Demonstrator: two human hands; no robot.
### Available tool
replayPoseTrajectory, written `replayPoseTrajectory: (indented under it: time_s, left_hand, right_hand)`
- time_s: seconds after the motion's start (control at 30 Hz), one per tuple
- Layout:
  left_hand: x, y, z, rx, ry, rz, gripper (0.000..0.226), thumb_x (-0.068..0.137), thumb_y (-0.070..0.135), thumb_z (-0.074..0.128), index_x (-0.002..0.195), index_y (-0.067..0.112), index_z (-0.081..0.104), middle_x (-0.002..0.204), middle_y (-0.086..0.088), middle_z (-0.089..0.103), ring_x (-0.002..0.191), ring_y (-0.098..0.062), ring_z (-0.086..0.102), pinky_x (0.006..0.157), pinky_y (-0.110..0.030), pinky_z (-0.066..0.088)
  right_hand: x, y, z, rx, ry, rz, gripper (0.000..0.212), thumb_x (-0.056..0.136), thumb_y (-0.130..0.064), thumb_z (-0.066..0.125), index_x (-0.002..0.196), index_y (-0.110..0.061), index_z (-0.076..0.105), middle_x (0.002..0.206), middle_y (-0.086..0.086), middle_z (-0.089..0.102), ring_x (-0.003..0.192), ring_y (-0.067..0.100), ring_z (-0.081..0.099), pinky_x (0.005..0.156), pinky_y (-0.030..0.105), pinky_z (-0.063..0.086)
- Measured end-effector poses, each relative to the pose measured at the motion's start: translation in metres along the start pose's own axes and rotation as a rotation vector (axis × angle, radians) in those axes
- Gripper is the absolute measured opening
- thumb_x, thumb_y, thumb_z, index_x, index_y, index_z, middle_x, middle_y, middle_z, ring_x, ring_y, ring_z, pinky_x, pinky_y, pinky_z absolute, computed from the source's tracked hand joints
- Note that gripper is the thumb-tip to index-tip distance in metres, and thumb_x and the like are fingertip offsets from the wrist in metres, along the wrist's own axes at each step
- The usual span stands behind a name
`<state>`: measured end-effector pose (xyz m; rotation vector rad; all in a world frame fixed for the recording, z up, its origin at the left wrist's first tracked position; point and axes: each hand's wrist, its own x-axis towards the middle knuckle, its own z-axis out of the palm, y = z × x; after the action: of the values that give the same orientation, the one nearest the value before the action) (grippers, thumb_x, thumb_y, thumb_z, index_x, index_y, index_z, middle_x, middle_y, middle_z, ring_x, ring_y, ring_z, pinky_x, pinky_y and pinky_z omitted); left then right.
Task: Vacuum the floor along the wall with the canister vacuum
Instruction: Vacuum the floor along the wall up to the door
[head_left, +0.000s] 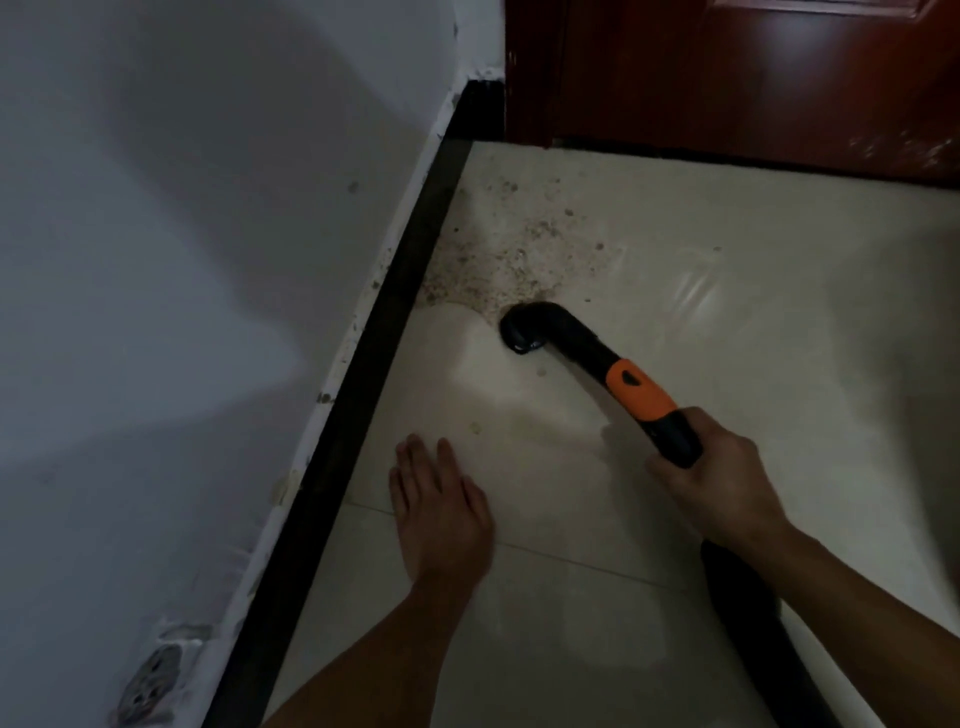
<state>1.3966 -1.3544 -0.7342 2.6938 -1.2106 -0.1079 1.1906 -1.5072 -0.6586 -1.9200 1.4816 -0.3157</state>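
My right hand (719, 486) grips the black and orange vacuum handle (641, 395). Its curved black nozzle (527, 330) points down onto the pale tiled floor (701, 312), at the near edge of a patch of dark dirt specks (511, 254). The black hose (748, 613) runs back under my right forearm to the bottom edge of the frame. My left hand (439, 506) lies flat on the tile with straight fingers, left of the handle and close to the black baseboard (374, 374). The canister itself is out of view.
A white wall (182, 260) with scuffed paint runs along the left above the baseboard. A wall socket (150, 675) sits low at the bottom left. A dark red wooden door (753, 73) closes off the far end of the floor.
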Motion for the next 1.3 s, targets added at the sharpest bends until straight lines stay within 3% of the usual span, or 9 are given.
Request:
replayPoseTrajectory:
  time_s: [0.13, 0.3, 0.4, 0.57, 0.83, 1.0, 1.2, 1.3]
  left_hand:
    - [0.0, 0.0, 0.001, 0.002, -0.014, -0.004, 0.057, 0.093, 0.029, 0.028, 0.142, 0.004, 0.045, 0.151, -0.026, 0.033, 0.141, -0.038, 0.029, 0.117, -0.048, 0.02]
    - [0.0, -0.001, 0.0, 0.012, -0.042, 0.002, 0.056, 0.093, 0.028, 0.031, 0.143, 0.004, 0.044, 0.152, -0.026, 0.031, 0.142, -0.038, 0.027, 0.118, -0.049, 0.019]
    - [0.001, -0.002, 0.002, 0.011, -0.055, -0.003, 0.057, 0.094, 0.029, 0.03, 0.145, 0.005, 0.041, 0.153, -0.025, 0.027, 0.144, -0.037, 0.023, 0.118, -0.047, 0.015]
    - [0.001, -0.004, 0.005, -0.001, -0.082, -0.006, 0.058, 0.095, 0.03, 0.029, 0.147, 0.006, 0.036, 0.156, -0.024, 0.021, 0.147, -0.035, 0.015, 0.119, -0.049, 0.016]
    - [0.002, -0.002, 0.002, -0.007, -0.099, -0.018, 0.059, 0.097, 0.035, 0.022, 0.15, 0.008, 0.031, 0.158, -0.022, 0.016, 0.148, -0.033, 0.008, 0.118, -0.046, 0.006]
    - [0.003, -0.003, 0.002, -0.01, -0.104, -0.011, 0.059, 0.098, 0.036, 0.022, 0.149, 0.008, 0.032, 0.157, -0.023, 0.017, 0.148, -0.034, 0.009, 0.117, -0.047, 0.008]
    - [0.002, -0.004, 0.003, -0.006, -0.114, -0.031, 0.06, 0.097, 0.037, 0.022, 0.149, 0.009, 0.033, 0.157, -0.023, 0.017, 0.148, -0.034, 0.009, 0.12, -0.05, 0.015]
    - [0.004, -0.004, 0.005, -0.015, -0.107, -0.024, 0.059, 0.097, 0.037, 0.023, 0.149, 0.009, 0.031, 0.158, -0.023, 0.016, 0.148, -0.034, 0.007, 0.119, -0.049, 0.012]
  right_hand:
    - [0.022, -0.009, 0.002, 0.004, 0.113, 0.051, 0.033, 0.078, -0.019, 0.073, 0.108, -0.018, 0.06, 0.073, 0.0, 0.059, 0.06, 0.018, 0.056, 0.052, 0.026, 0.038]
    - [0.021, -0.022, 0.016, -0.022, -0.031, -0.019, 0.034, 0.077, -0.018, 0.074, 0.108, -0.019, 0.06, 0.071, -0.002, 0.058, 0.063, 0.024, 0.057, 0.051, 0.025, 0.036]
    - [0.036, -0.029, 0.017, -0.023, 0.047, -0.001, 0.035, 0.077, -0.017, 0.073, 0.11, -0.015, 0.061, 0.071, 0.001, 0.057, 0.064, 0.025, 0.054, 0.053, 0.026, 0.035]
    - [0.05, -0.045, 0.032, -0.021, -0.052, -0.061, 0.035, 0.078, -0.016, 0.073, 0.11, -0.017, 0.059, 0.071, -0.005, 0.056, 0.06, 0.012, 0.054, 0.049, 0.02, 0.034]
    - [0.087, -0.074, 0.048, 0.017, -0.111, -0.118, 0.03, 0.078, -0.017, 0.073, 0.103, -0.02, 0.057, 0.076, -0.001, 0.059, 0.067, 0.021, 0.058, 0.055, 0.026, 0.039]
    - [0.104, -0.092, 0.054, 0.016, -0.113, -0.135, 0.03, 0.079, -0.016, 0.072, 0.104, -0.017, 0.057, 0.08, 0.005, 0.06, 0.07, 0.027, 0.059, 0.063, 0.032, 0.047]
    - [0.067, -0.087, 0.053, 0.008, -0.194, -0.17, 0.029, 0.078, -0.01, 0.072, 0.097, -0.02, 0.052, 0.074, 0.0, 0.058, 0.067, 0.023, 0.056, 0.053, 0.024, 0.037]
    - [0.055, -0.078, 0.049, -0.002, -0.227, -0.177, 0.027, 0.077, -0.009, 0.072, 0.1, -0.017, 0.059, 0.077, 0.004, 0.063, 0.071, 0.027, 0.062, 0.059, 0.031, 0.047]
